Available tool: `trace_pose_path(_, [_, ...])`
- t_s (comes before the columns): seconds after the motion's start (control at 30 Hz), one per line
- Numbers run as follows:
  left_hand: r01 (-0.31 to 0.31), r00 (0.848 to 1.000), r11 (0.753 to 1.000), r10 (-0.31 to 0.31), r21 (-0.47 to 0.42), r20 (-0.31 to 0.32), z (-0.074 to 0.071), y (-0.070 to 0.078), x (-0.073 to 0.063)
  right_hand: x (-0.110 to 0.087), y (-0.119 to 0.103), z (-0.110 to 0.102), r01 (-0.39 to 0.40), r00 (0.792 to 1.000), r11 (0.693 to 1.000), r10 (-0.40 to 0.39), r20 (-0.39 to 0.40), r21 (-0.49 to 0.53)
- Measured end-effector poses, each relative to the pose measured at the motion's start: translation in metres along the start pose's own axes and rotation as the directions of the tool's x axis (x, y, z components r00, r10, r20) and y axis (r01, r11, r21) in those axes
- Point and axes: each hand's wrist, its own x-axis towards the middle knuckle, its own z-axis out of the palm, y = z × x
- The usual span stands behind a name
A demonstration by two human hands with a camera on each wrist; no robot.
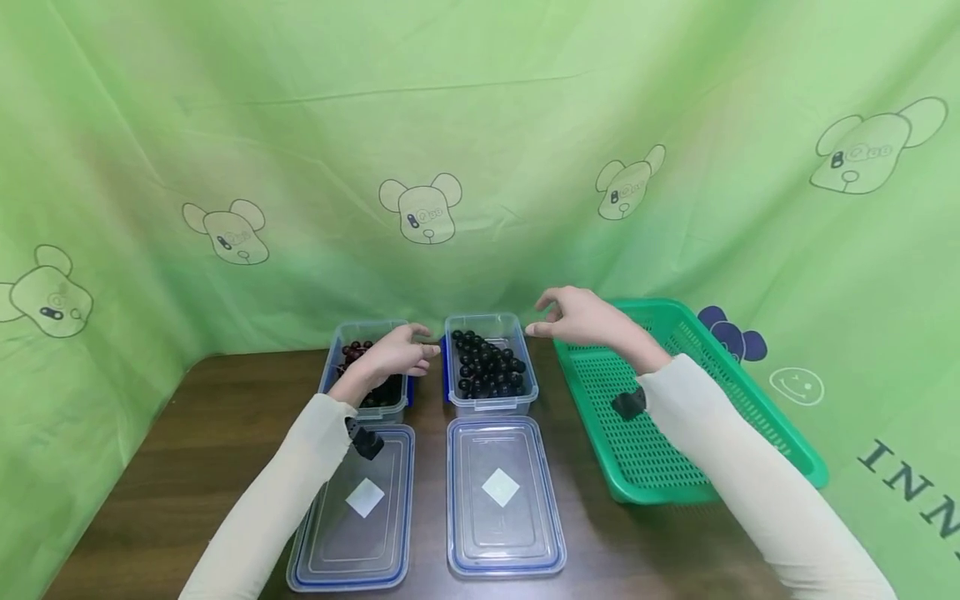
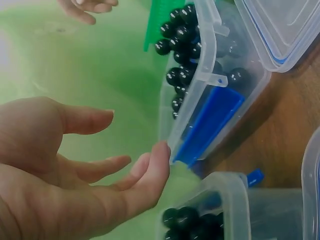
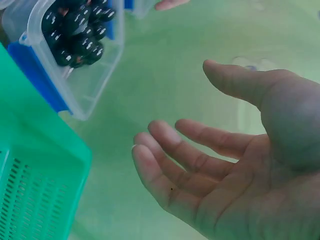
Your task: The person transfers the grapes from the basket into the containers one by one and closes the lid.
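Note:
My left hand (image 1: 396,353) hovers over the right side of the left plastic container (image 1: 327,377), fingers loosely bent and nothing in them. Dark red and black round fruits (image 1: 352,353), grape-like, lie inside, partly hidden by the hand. The right plastic container (image 1: 492,407) holds a heap of glossy black grape-like fruits (image 1: 487,367). Just right of its upper rim hangs my right hand (image 1: 579,318), palm facing the container and holding nothing. In the left wrist view a blue side clip (image 2: 212,125) hangs down on the right container, near my left fingertips.
Two clear lids with blue seals, a left lid (image 1: 345,542) and a right lid (image 1: 506,533), lie in front of the containers, each bearing a pale square. A green perforated basket (image 1: 592,425) stands at the right, under my right forearm. Behind hangs a green curtain (image 1: 510,125).

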Motion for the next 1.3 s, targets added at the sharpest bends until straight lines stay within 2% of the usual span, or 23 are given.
trace_pose_path(0.1, [-0.042,0.999,0.998,0.042,0.037,-0.008,-0.002,-0.002,-0.015,-0.019,-0.002,0.002,0.029,0.999,0.999,-0.028,-0.035,0.033])
trace_pose_path(0.2, [-0.081,0.996,0.995,0.082,0.063,-0.017,0.002,-0.007,-0.031,-0.039,-0.002,0.009,0.053,0.997,0.997,-0.049,-0.055,0.06])
trace_pose_path(0.47, [-0.203,0.979,0.975,0.201,0.094,0.032,0.025,-0.028,-0.061,-0.083,-0.002,0.038,0.103,0.989,0.983,-0.084,-0.122,0.153])
trace_pose_path(0.57, [-0.225,0.974,0.97,0.22,0.093,0.061,0.035,-0.038,-0.071,-0.095,-0.003,0.053,0.111,0.988,0.969,-0.083,-0.134,0.218])
trace_pose_path(0.73, [-0.209,0.973,0.977,0.203,0.049,0.108,0.053,-0.058,-0.085,-0.112,-0.005,0.085,0.128,0.989,0.944,-0.099,-0.11,0.305])
trace_pose_path(1.0, [-0.16,0.985,0.986,0.163,-0.039,0.063,0.07,-0.076,-0.092,-0.131,-0.007,0.126,0.042,0.998,0.916,-0.021,-0.057,0.399])
trace_pose_path(1.13, [-0.126,0.99,0.986,0.132,-0.106,0.048,0.079,-0.08,-0.094,-0.137,-0.007,0.147,0.016,0.997,0.924,0.016,-0.081,0.382])
trace_pose_path(1.3, [-0.102,0.991,0.984,0.112,-0.148,0.066,0.088,-0.082,-0.097,-0.141,-0.005,0.172,-0.033,0.988,0.945,0.081,-0.132,0.326])
